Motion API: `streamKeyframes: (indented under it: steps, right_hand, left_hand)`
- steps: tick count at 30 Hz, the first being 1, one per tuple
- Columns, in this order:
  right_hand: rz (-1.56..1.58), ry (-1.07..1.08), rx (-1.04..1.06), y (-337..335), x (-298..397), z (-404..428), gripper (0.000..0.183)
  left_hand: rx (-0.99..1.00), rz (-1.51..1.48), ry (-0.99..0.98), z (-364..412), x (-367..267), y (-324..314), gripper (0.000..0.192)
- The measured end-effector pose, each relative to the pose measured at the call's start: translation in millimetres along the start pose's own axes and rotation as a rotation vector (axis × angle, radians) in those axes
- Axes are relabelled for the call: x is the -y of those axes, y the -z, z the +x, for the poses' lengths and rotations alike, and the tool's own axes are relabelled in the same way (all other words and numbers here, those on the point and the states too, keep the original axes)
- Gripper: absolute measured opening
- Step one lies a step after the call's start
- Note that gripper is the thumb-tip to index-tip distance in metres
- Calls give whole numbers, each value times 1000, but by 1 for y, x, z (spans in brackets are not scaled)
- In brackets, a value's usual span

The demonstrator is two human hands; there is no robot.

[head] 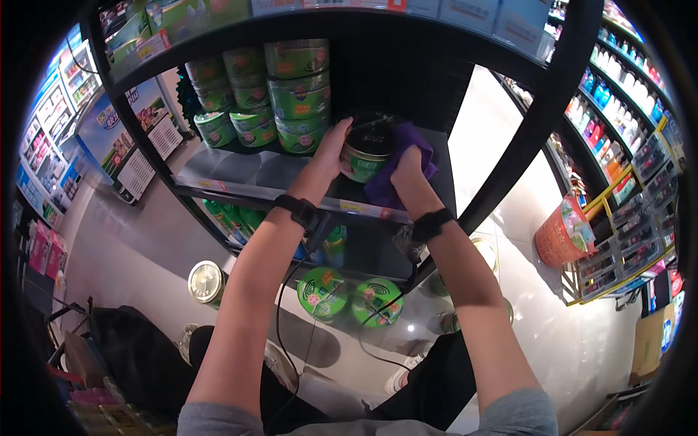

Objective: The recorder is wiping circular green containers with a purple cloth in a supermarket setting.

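My left hand [331,147] grips the left side of a round green tin [364,165] above the dark metal shelf [234,163]. The tin's upper face is dark and shiny; whether its base touches the shelf cannot be told. Bunched in my right hand [409,165], a purple cloth [413,140] presses on the tin's right side. Just left of my hands stand stacks of green mosquito-coil tins [299,98], several of them in clear wrap. Dark bands circle both wrists.
Two green coil tins [323,294] [377,301] sit on the floor below the shelf. A gold-ended tin [206,281] stands left of them. Black cables [280,321] hang before me. Green bottles [234,218] fill part of the lower shelf. A shelf post [523,147] and an orange basket [564,234] are to the right.
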State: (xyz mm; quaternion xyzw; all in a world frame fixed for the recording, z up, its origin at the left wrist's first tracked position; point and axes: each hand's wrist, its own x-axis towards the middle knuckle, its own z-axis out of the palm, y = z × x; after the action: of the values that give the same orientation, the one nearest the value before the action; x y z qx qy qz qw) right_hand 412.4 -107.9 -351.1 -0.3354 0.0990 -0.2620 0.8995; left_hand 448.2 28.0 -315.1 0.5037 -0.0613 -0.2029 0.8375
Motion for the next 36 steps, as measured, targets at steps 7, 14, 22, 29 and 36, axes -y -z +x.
streamKeyframes:
  steps: [7, 14, 22, 29, 36]
  right_hand:
    - [-2, 333, 256, -84, 60, -76, 39]
    - [-912, 867, 458, -109, 62, -147, 15]
    - [-1292, 1469, 620, -79, 17, -227, 31]
    - [-1113, 791, 433, -13, -17, -252, 29]
    - [-1101, 503, 387, -9, -50, -309, 47]
  left_hand:
    - [288, -153, -204, -58, -66, 8, 30]
    - [300, -461, -26, -164, -58, 45, 48]
    - [257, -559, -196, -238, 1, 109, 50]
    - [381, -652, -159, -247, 63, 146, 45]
    - [381, -987, -126, -251, 64, 143, 43]
